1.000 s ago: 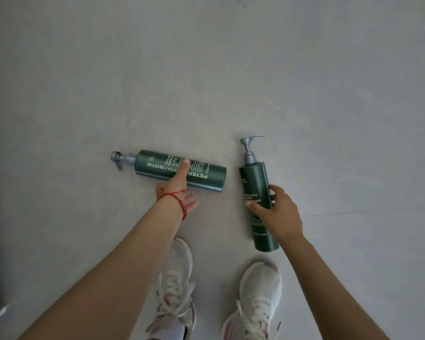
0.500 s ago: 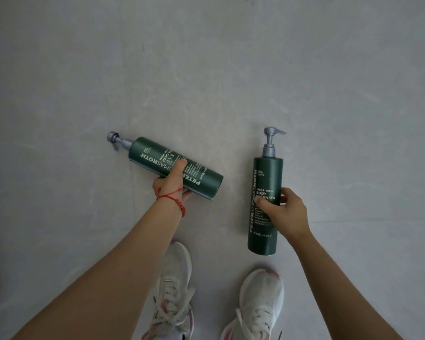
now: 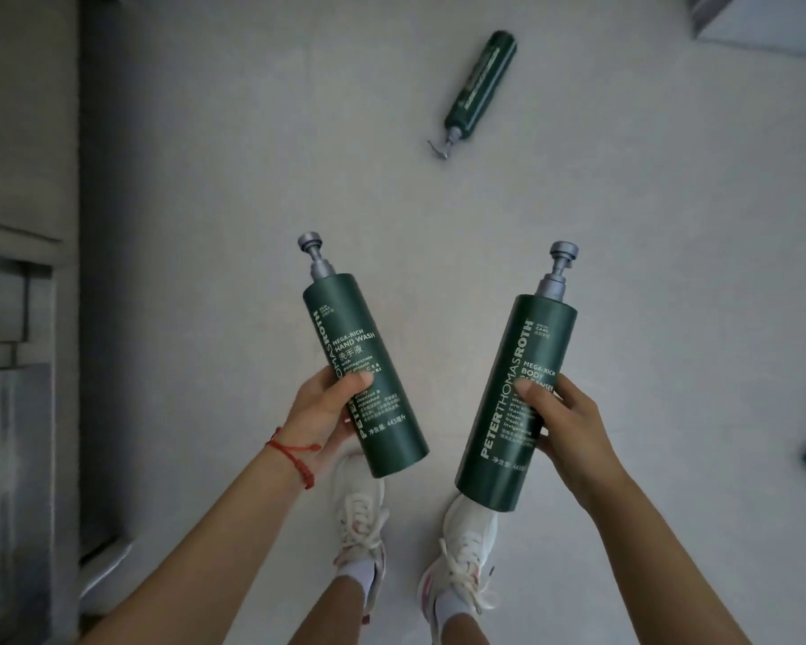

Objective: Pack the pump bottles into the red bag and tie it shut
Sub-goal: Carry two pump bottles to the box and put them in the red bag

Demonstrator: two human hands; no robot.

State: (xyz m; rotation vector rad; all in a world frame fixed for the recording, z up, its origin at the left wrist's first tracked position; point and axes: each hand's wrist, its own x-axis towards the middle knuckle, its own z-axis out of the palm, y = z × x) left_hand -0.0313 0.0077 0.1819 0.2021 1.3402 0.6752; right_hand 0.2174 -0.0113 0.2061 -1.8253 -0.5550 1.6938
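Gripped, one green pump bottle in each hand: hand wash bottle in left hand, body cleanser bottle in right hand; third bottle unpicked on floor, red bag unseen, packing and tying evidently undone.

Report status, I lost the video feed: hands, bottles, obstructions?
Left hand grips green hand wash pump bottle. Right hand grips green body cleanser pump bottle. Third green bottle on floor. No red bag seen.

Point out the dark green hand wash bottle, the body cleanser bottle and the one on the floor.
dark green hand wash bottle [image 3: 345, 337], head view, upper label.
dark green body cleanser bottle [image 3: 526, 346], head view, upper body.
dark green floor bottle [image 3: 480, 81], head view, mid-body.
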